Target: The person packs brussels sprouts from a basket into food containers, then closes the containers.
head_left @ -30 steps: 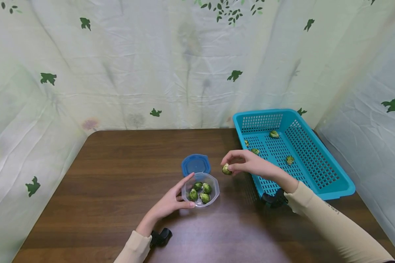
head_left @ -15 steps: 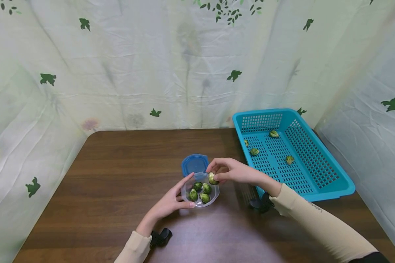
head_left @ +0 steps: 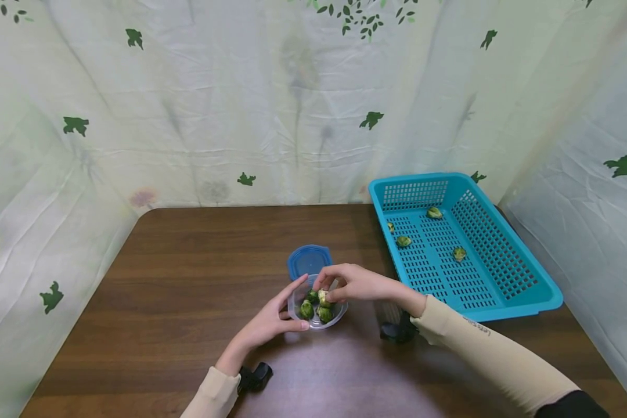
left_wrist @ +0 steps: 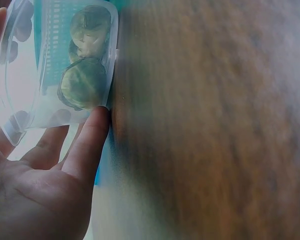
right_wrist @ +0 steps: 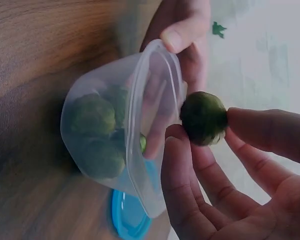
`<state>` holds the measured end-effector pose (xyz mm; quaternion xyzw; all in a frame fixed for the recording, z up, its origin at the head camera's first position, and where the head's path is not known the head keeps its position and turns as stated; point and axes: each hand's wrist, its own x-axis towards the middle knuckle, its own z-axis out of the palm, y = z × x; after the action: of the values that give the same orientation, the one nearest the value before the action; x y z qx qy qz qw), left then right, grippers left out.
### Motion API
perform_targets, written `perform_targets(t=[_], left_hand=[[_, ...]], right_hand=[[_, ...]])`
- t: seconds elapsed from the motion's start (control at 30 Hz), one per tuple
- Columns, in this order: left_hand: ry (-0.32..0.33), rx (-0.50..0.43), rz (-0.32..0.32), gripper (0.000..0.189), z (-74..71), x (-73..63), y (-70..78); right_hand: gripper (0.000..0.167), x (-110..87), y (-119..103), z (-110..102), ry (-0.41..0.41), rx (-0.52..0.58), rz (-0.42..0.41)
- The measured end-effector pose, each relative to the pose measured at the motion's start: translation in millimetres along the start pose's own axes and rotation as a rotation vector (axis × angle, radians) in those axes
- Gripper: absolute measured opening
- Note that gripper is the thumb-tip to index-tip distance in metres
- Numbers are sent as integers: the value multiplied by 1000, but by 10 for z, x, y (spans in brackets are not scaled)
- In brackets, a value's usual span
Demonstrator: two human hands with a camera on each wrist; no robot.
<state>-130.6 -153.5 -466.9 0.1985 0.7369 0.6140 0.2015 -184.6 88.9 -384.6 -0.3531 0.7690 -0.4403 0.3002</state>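
The right hand [head_left: 351, 283] pinches a Brussels sprout [right_wrist: 204, 118] between thumb and fingertips at the mouth of a clear tub [right_wrist: 132, 125]. The sprout has a pale patch facing up (it is so round that its long axis cannot be told). The left hand [head_left: 269, 322] holds the tub's side, thumb toward the table's [head_left: 204, 278] near edge; the tub stands upright, with more sprouts [head_left: 306, 309] inside. The blue lid [head_left: 309, 259] lies just beyond, toward the far edge. A turquoise basket [head_left: 498, 252] occupies the far right corner.
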Motion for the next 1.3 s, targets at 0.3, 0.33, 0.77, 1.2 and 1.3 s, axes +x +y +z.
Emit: perform_targets(t=[0.3,0.33,0.77,1.2,1.3], left_hand=[[-8,-8,10,84,1,10,34],[-7,-6,10,84,1,11,39],[-5,-4,32,84,0,13,36],[3,-5,36,85,7,4,6],[2,-9,39,86,8,2,1]], right_hand=[[23,32,-25,43,-5,-72,29],[23,28,-27,36,-3,-65,32],[19,-81,-27,-144,61,29,-4],[19,-301,-20,-380,210,120,-11],[18,-354,2,-444,229,115,-11]])
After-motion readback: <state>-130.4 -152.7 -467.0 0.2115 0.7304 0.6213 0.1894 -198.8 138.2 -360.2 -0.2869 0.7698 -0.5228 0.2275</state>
